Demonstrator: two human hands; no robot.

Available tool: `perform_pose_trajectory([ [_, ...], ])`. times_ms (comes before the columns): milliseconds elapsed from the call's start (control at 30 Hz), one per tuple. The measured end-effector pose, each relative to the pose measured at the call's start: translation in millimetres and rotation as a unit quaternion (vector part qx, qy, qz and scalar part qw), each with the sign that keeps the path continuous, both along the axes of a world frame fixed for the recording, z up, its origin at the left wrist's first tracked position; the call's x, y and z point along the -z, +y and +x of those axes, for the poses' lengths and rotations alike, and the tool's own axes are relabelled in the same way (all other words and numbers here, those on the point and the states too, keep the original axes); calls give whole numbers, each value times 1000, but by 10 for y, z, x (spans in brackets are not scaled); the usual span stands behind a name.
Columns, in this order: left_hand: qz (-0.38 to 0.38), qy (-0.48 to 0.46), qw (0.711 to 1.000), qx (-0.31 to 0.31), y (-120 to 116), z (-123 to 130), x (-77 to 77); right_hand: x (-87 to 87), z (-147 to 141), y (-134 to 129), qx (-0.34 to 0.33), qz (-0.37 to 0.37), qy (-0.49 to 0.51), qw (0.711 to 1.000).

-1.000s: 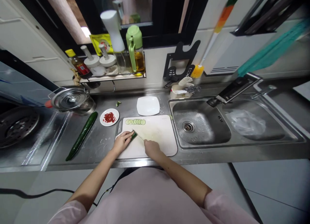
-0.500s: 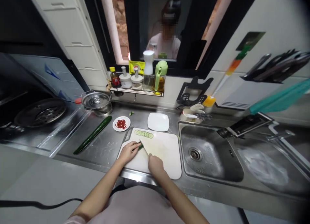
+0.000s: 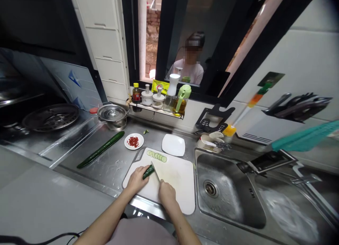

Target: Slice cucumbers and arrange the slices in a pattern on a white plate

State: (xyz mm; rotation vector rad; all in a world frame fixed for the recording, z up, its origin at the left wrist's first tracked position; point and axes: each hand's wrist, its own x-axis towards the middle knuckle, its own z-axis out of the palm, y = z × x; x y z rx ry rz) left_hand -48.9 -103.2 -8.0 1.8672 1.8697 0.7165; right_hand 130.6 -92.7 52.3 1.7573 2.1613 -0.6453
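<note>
A short piece of cucumber (image 3: 148,172) lies on the white cutting board (image 3: 178,188), and my left hand (image 3: 137,180) is closed around its near-left part. In my right hand (image 3: 167,193) is the handle of a kitchen knife (image 3: 155,171), its blade standing at the cucumber's cut end. Whether the blade touches the cucumber I cannot tell. Several cucumber slices (image 3: 157,156) overlap in a row along the board's far edge. A whole cucumber (image 3: 101,149) rests on the steel counter to the left. Beyond the board is a white square plate (image 3: 173,145).
A small plate of chopped red pieces (image 3: 133,141) and green scraps (image 3: 146,131) sit behind the board. To the right is the sink (image 3: 225,181) with its faucet (image 3: 267,162). A lidded steel pot (image 3: 113,116) stands at the back left, below a condiment rack (image 3: 159,109).
My left hand has slid back toward the left, so more of the cucumber piece shows. The knife stays at its cut end. The camera view has shifted and tilted upward.
</note>
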Motion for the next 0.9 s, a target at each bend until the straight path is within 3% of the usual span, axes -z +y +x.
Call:
perform_pose_trajectory([
  [133, 8, 18, 998, -66, 114, -190, 13, -4, 4, 2, 3, -4, 0, 1000],
  [267, -1, 71, 985, -159, 414, -410, -60, 31, 3, 4, 2, 1, -3, 1000],
  [333, 2, 79, 981, -174, 590, -489, -99, 53, 2, 1, 2, 5, -6, 1000],
  [567, -27, 98, 983, -153, 995, -588, -143, 68, -3, -13, -4, 11, -7, 1000],
  [900, -35, 126, 986, -108, 1032, -589, -104, 30, -14, -3, -2, -7, -8, 1000],
])
